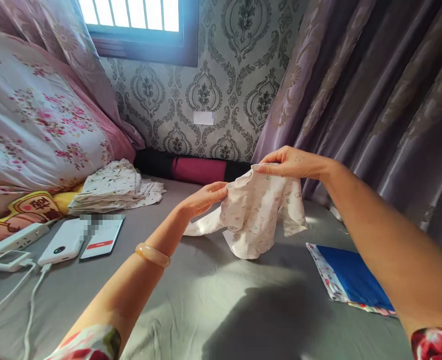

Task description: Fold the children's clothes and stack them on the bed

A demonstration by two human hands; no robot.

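A small white long-sleeved baby shirt (254, 210) with a fine print hangs between my hands above the grey bed sheet (183, 310). My left hand (207, 196) pinches it at one shoulder, near the neckline. At the other shoulder, my right hand (286, 162) grips the cloth between thumb and fingers. One sleeve trails to the left under my left hand, and the other drops below my right hand. The shirt's lower hem is close to the sheet; I cannot tell whether it touches.
Folded printed clothes (111, 187) lie at the left. Nearer are a phone (104, 239), a white power bank (61, 242) and a power strip (21, 240) with cables. A blue folded cloth stack (352, 272) lies right. A black and maroon roll (198, 169) lines the wall.
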